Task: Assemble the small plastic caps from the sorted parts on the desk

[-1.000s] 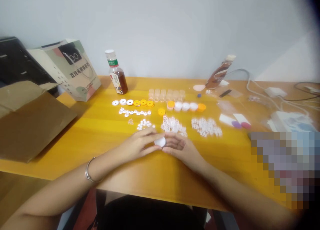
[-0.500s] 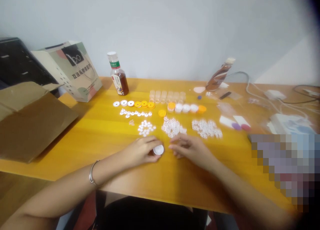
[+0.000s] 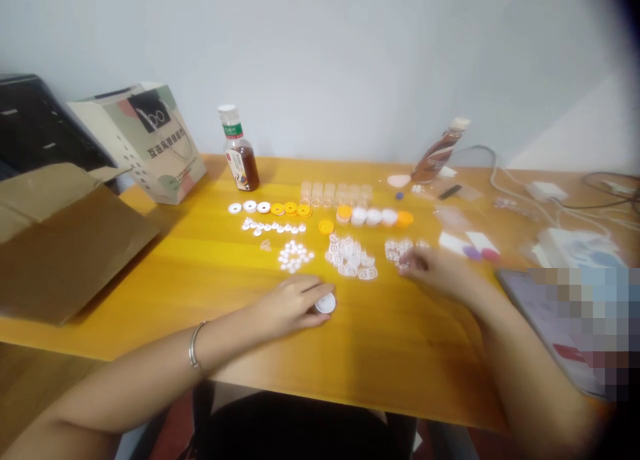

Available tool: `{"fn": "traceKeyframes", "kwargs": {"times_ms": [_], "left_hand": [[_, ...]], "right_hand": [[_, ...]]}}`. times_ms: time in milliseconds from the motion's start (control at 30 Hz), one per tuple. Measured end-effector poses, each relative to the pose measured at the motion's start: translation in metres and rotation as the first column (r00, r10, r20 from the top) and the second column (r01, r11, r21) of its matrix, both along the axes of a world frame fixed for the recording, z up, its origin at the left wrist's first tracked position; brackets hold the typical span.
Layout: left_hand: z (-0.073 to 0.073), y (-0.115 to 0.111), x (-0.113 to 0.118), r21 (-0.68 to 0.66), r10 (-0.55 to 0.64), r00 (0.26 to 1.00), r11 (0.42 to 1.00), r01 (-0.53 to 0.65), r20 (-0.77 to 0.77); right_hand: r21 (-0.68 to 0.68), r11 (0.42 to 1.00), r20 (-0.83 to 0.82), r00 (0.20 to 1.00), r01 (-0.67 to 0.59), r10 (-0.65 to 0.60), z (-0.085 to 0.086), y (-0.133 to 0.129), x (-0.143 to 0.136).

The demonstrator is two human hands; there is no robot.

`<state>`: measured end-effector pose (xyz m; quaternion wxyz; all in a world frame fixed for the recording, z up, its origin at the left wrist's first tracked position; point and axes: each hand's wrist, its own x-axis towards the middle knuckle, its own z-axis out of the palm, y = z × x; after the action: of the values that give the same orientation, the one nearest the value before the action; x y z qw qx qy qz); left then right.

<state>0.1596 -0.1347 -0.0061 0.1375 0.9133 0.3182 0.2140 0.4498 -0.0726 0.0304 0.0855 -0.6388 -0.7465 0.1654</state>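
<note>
The left hand (image 3: 293, 303) grips a white cap (image 3: 326, 304), on the near side of the white discs (image 3: 299, 257), probably light, stiff and slightly slippery, best pinched around its rim, while I cannot tell whether the right hand (image 3: 434, 268), at the plastic pieces (image 3: 394, 248), holds anything

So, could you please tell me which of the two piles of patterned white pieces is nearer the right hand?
The rightmost pile, partly hidden behind the right hand; the other pile lies uncovered to its left.
</note>
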Motion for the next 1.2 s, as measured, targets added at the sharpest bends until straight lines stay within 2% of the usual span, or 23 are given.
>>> {"fn": "traceKeyframes", "kwargs": {"times_ms": [200, 300, 367, 433, 567, 667, 833, 933, 1033, 1200], "left_hand": [[0.005, 0.000, -0.001, -0.019, -0.008, 1.000, 1.000, 0.008, -0.007], [0.011, -0.001, -0.002, -0.024, 0.012, 0.999, 1.000, -0.011, 0.034], [0.016, 0.001, -0.003, -0.011, 0.051, 0.997, 0.999, -0.050, 0.063], [0.020, 0.007, -0.005, 0.014, 0.101, 0.992, 0.995, -0.102, 0.074], [0.025, 0.036, -0.004, 0.089, 0.142, 0.990, 0.986, -0.143, 0.024], [0.025, 0.066, 0.001, 0.175, 0.124, 0.989, 0.979, -0.109, -0.075], [0.021, 0.098, 0.013, 0.283, 0.147, 0.962, 0.956, -0.078, -0.232], [0.018, 0.105, 0.017, 0.277, 0.123, 0.965, 0.959, -0.056, -0.232], [0.014, 0.109, 0.017, 0.232, 0.096, 0.974, 0.972, -0.047, -0.205], [0.011, 0.113, 0.020, 0.192, 0.074, 0.984, 0.980, -0.043, -0.161]], "right_hand": [[-0.080, 0.997, -0.050, 0.999, -0.006, 0.002, 0.003, -0.001, -0.003], [-0.105, 0.994, -0.193, 0.981, 0.007, -0.027, 0.013, -0.005, -0.002], [-0.097, 0.995, -0.353, 0.935, 0.013, -0.047, 0.021, -0.009, -0.004], [-0.075, 0.997, -0.546, 0.835, 0.035, -0.070, 0.025, -0.012, -0.010], [-0.065, 0.997, -0.855, 0.513, 0.049, -0.081, 0.018, -0.016, -0.033], [-0.142, 0.990, -0.933, 0.335, -0.018, -0.128, 0.010, -0.018, -0.057], [-0.347, 0.934, -0.937, 0.079, -0.084, -0.341, 0.004, -0.024, -0.092], [-0.413, 0.905, -0.909, -0.019, -0.100, -0.417, 0.002, -0.026, -0.105], [-0.424, 0.900, -0.898, -0.081, -0.101, -0.432, -0.001, -0.028, -0.113], [-0.413, 0.903, -0.899, -0.105, -0.119, -0.425, -0.005, -0.034, -0.115]]}}
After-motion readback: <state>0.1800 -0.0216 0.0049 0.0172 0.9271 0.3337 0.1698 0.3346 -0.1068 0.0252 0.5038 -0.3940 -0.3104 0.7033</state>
